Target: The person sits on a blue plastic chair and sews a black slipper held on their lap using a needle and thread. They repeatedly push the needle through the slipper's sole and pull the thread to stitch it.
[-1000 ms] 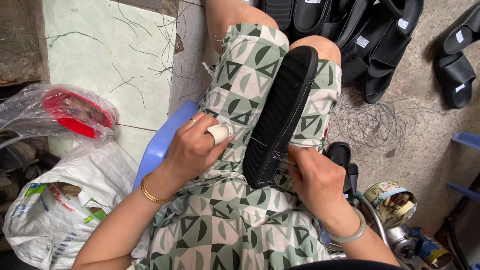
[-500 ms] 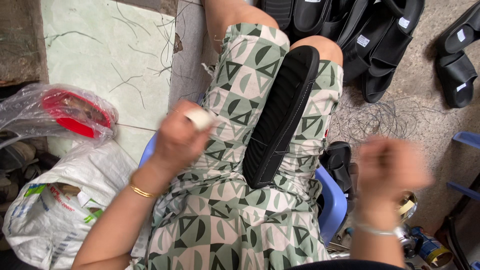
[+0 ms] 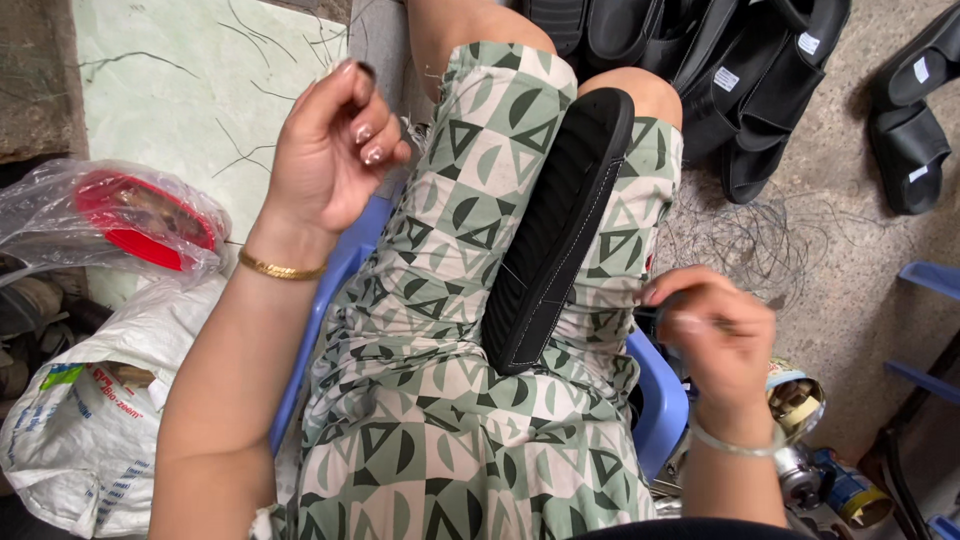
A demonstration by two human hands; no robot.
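Blue stool on thread-strewn concrete floor

Sole lying along the lap between the thighs, left hand raised to its left, right hand low to its right, sandals on the floor ahead, plastic bags beside the stool at left.

Left hand raised with fingers curled; right hand low, fingers pinched.
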